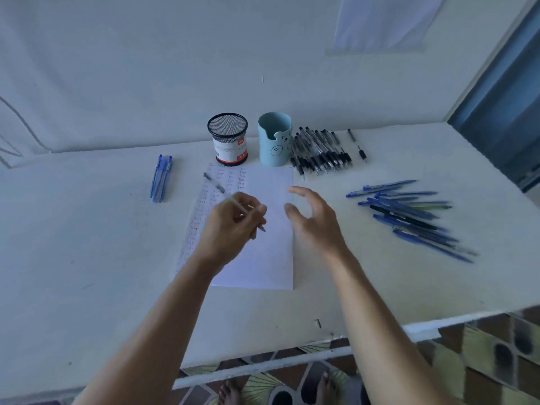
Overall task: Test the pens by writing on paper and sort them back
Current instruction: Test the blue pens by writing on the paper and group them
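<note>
My left hand (230, 226) grips a clear pen (217, 187) over the white paper (263, 258), tip pointing down to the right just above the sheet. Rows of small written words fill the paper's upper left. My right hand (309, 217) hovers open over the paper's right edge, fingers spread, holding nothing. A pile of black-grip pens (321, 153) lies behind the paper to the right. Several blue pens (409, 211) lie scattered at the right. A few blue pens (160, 178) lie together at the left.
A black mesh pen cup (229, 140) and a light blue cup with a bear face (274, 138) stand behind the paper near the wall. Two loose pen pieces (358, 146) lie right of the black pile. The table's front edge (292, 361) runs below my arms.
</note>
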Demonstrator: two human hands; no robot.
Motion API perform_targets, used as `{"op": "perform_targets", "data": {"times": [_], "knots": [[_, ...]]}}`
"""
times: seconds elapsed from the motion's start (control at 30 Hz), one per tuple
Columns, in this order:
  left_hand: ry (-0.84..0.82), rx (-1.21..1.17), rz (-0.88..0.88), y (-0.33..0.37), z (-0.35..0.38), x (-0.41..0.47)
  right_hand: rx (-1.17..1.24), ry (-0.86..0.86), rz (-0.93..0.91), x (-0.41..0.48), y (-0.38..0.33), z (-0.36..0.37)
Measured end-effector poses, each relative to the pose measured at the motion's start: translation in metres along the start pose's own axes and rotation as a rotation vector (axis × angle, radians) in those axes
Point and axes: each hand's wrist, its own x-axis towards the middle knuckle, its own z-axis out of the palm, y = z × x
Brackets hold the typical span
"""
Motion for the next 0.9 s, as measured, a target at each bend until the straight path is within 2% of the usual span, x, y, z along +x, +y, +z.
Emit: {"op": "perform_targets", "data": {"times": [0.17,0.47,0.73,0.9], "knots": [[-0.155,0.089,0.072,0.026,0.043,-0.011,0.185,0.177,0.063,-0.039,0.004,-0.04],[-0.318,0.218,0.078,0.037,0.167,-0.09,0.225,0.416,0.03,-0.135,0.069,-0.139],[-0.378,0.271,0.031,0.031,0.307,-0.19,0.206,0.437,0.058,-0.241,0.173,-0.236],[-0.443,0.375,-0.059,-0.001,0.375,-0.238,0.086,0.413,0.046,-0.287,0.244,-0.264]]}}
